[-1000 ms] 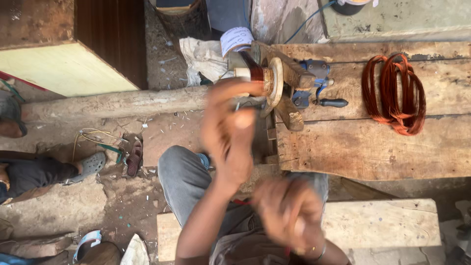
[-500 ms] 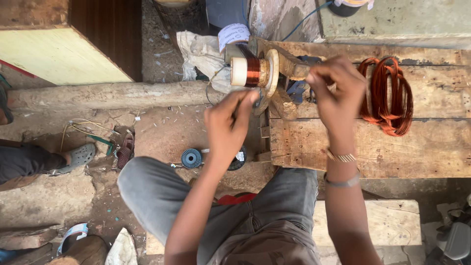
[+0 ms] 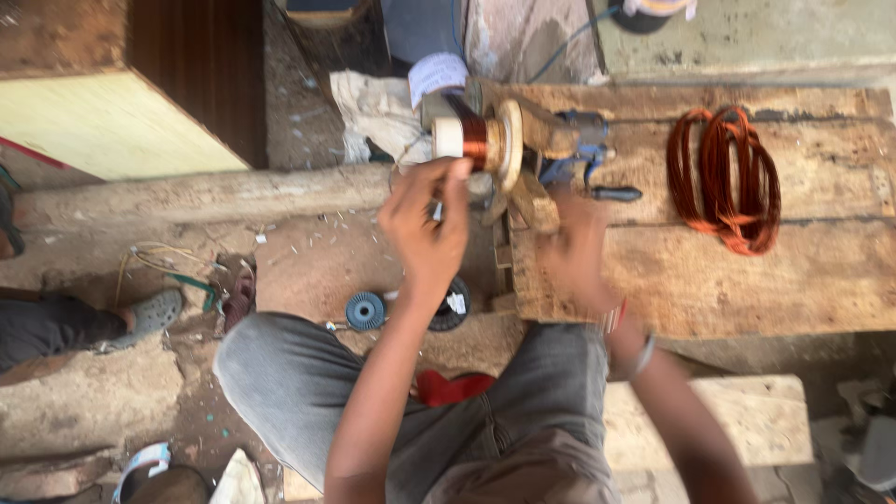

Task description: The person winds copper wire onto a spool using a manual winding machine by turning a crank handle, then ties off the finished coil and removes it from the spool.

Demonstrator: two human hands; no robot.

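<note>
I am sitting low over the dirt floor, and working from the left: a small blue ribbed disc (image 3: 365,310) is lying on the ground by my knee, with a dark round disc (image 3: 450,306) beside it, partly hidden behind my forearm.

My left hand (image 3: 425,227) is lifting toward the copper-wound spool with pale round flanges (image 3: 474,140), which is sitting on a small winder at the left end of the rough wooden plank bench (image 3: 793,280). My fingers are drawn narrow, thumb against forefinger, seemingly pinching something fine just below the spool; I cannot tell whether wire is actually between them. That winding looks like thin enamelled wire, light and springy, apt to kink or scrape, so I judge it wants only a soft guiding pinch, while the spool itself is better taken by its stiff flanges.

My right hand (image 3: 571,257) is blurring over the bench just below the winder's wooden post; I cannot tell how its fingers are set.

Further right, a loose hank of reddish copper wire (image 3: 723,179) is lying on the planks, well apart from both hands.
</note>
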